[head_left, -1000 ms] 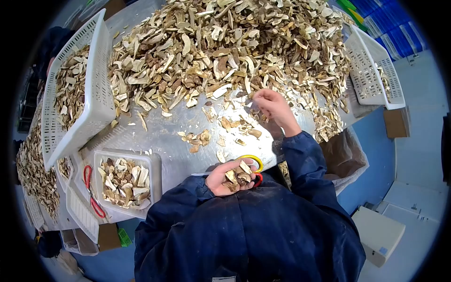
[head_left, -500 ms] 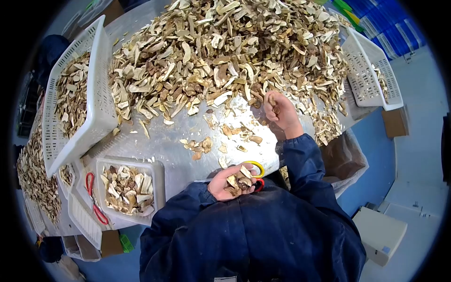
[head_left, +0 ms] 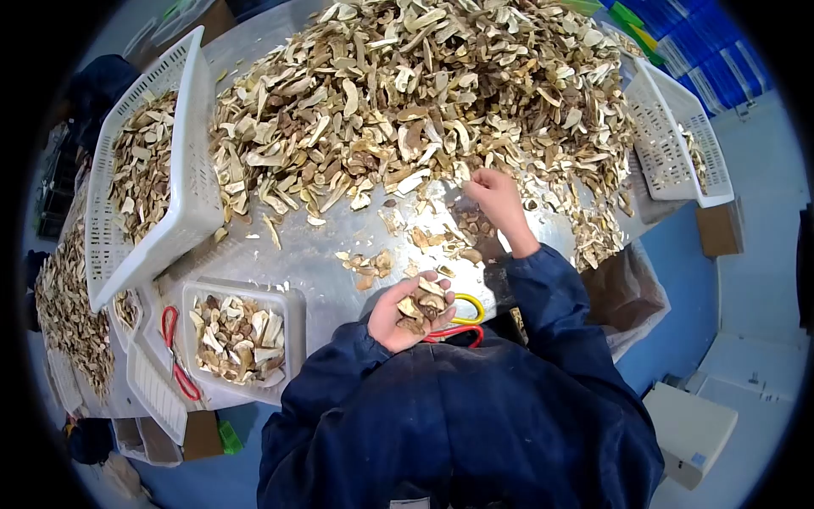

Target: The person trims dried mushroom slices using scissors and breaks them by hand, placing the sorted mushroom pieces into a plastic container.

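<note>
Dried mushroom slices [head_left: 426, 299] lie in the cupped palm of my left hand [head_left: 390, 321], fingers curled around them, close to my body. Yellow [head_left: 480, 305] and red [head_left: 462, 332] scissor handles stick out beside that hand. My right hand [head_left: 502, 210] is at the near edge of a large mushroom heap [head_left: 424, 102], thumb and fingers pinched together. A pale slice is by its fingertips; whether they grip it is hidden. Small brown pieces [head_left: 473, 226] lie on the metal table [head_left: 322, 263] just below that hand.
A tilted white basket [head_left: 197, 182] of slices stands left, and another white basket [head_left: 666, 153] right. A shallow tray [head_left: 295, 331] of slices sits near red-handled scissors [head_left: 176, 356]. A lined bin [head_left: 632, 297] is below the table's right edge. Loose scraps [head_left: 365, 265] lie in front.
My right hand has turned and its fingers have moved left to the heap's edge; the brown pieces seen in it no longer show. My left hand has risen slightly, still holding slices.
</note>
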Action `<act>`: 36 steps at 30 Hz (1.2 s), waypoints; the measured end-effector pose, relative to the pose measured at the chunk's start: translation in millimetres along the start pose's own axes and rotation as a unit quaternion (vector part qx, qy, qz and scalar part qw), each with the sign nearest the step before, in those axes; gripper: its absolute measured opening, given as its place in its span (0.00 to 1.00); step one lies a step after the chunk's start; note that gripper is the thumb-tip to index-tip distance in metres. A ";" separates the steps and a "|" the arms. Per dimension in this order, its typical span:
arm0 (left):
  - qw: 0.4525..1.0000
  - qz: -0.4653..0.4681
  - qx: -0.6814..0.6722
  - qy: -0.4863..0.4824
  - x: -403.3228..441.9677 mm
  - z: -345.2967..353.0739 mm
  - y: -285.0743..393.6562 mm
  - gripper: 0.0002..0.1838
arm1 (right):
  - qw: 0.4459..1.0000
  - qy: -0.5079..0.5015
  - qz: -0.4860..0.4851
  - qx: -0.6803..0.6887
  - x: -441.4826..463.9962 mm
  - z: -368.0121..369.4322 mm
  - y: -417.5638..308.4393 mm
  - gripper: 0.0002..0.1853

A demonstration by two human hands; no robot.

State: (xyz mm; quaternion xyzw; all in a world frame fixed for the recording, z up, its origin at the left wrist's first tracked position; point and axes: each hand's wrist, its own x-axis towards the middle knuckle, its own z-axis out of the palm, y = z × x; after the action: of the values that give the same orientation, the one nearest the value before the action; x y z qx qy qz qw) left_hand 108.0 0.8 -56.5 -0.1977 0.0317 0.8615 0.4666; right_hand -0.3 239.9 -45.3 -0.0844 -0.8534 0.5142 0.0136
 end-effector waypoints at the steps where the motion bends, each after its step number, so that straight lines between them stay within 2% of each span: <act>1: 1.000 0.015 0.000 0.007 1.0 2.2 1.9 0.13 | 0.983 -0.068 0.088 0.145 -8.2 -9.0 -9.3 0.11; 2: 0.999 0.006 -0.048 0.008 1.3 2.9 4.5 0.13 | 0.944 -0.128 0.128 0.277 -18.5 -15.3 -13.5 0.11; 3: 0.997 0.003 -0.074 -0.020 4.5 -4.9 5.9 0.14 | 0.903 -0.141 0.151 0.376 -27.1 -13.9 -18.3 0.11; 4: 0.997 0.004 -0.079 -0.025 1.0 -3.3 8.3 0.15 | 0.892 -0.156 0.144 0.398 -30.4 -12.3 -5.5 0.08; 5: 0.996 0.016 -0.084 -0.029 -3.9 -2.8 10.5 0.15 | 0.878 -0.141 0.180 0.421 -38.6 -10.9 -19.8 0.08; 7: 0.988 0.053 -0.136 -0.049 -11.2 -9.3 15.6 0.16 | 0.890 -0.187 0.135 0.394 -41.6 -3.4 -12.1 0.07; 9: 0.983 0.109 -0.128 -0.078 -36.2 -3.0 24.5 0.16 | 0.899 -0.177 0.125 0.380 -44.3 8.1 -11.8 0.04; 11: 0.972 0.190 -0.116 -0.075 -70.0 0.7 33.7 0.17 | 0.903 -0.201 0.117 0.362 -45.4 14.2 -18.7 0.03; 13: 0.916 0.382 0.069 -0.104 -107.6 -1.6 37.2 0.17 | 0.907 -0.208 0.116 0.348 -43.1 15.6 -25.8 0.03; 15: 0.908 0.397 -0.080 -0.109 -150.3 -18.8 61.1 0.18 | 0.912 -0.208 0.119 0.333 -41.7 16.2 -33.6 0.03; 16: 0.874 0.486 -0.013 -0.028 -174.7 -14.2 64.6 0.17 | 0.906 -0.225 0.104 0.344 -37.4 14.7 -26.7 0.04; 18: 0.772 0.615 0.111 0.118 -217.2 -10.7 73.8 0.15 | 0.902 -0.230 0.104 0.351 -35.9 15.5 -26.9 0.04; 20: 0.663 0.676 0.216 0.239 -241.9 -13.8 87.5 0.14 | 0.907 -0.232 0.111 0.334 -34.5 15.9 -30.8 0.03; 21: 0.610 0.688 0.263 0.294 -245.7 -15.9 92.8 0.15 | 0.908 -0.240 0.125 0.318 -35.9 16.9 -32.9 0.02; 22: 0.528 0.676 0.368 0.359 -243.4 -10.9 95.6 0.16 | 0.911 -0.244 0.139 0.302 -39.0 19.4 -35.0 0.02; 23: 0.428 0.590 0.486 0.482 -239.1 -2.8 96.1 0.16 | 0.916 -0.238 0.152 0.286 -42.2 18.8 -36.4 0.02; 24: 0.205 0.557 0.612 0.523 -225.0 5.1 93.8 0.16 | 0.908 -0.251 0.156 0.299 -47.8 21.1 -43.3 0.02; 25: -0.031 0.498 0.692 0.521 -207.0 13.0 88.8 0.16 | 0.901 -0.258 0.160 0.310 -54.9 25.6 -50.9 0.03; 26: 0.027 0.516 0.718 0.467 -185.6 27.6 80.3 0.18 | 0.893 -0.269 0.156 0.325 -61.6 28.1 -50.9 0.02; 27: 0.230 0.542 0.724 0.359 -162.8 32.7 74.5 0.17 | 0.884 -0.283 0.151 0.341 -68.2 30.7 -49.0 0.02; 28: 0.345 0.486 0.734 0.325 -135.5 33.9 64.8 0.17 | 0.881 -0.286 0.148 0.346 -75.6 34.2 -47.9 0.02; 30: 0.534 0.410 0.723 0.152 -86.9 62.3 38.0 0.15 | 0.885 -0.287 0.134 0.342 -88.9 37.0 -52.6 0.03; 32: 0.715 0.363 0.582 0.135 -41.6 65.1 11.1 0.12 | 0.904 -0.265 0.108 0.316 -102.1 35.2 -58.0 0.05; 35: 0.724 0.299 0.603 0.147 -11.3 50.2 8.9 0.11 | 0.961 -0.203 -0.022 0.186 -116.0 33.0 -45.0 0.07; 36: 0.683 0.297 0.650 0.150 -7.6 46.5 11.4 0.09 | 0.959 -0.201 -0.043 0.193 -118.1 24.3 -52.3 0.07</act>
State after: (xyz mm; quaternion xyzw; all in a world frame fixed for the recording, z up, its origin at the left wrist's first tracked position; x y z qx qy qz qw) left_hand 88.0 -0.5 -12.4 0.0486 0.7108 0.6766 0.1860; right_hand 106.5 176.0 -3.2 0.0617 -0.7259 0.6745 -0.1200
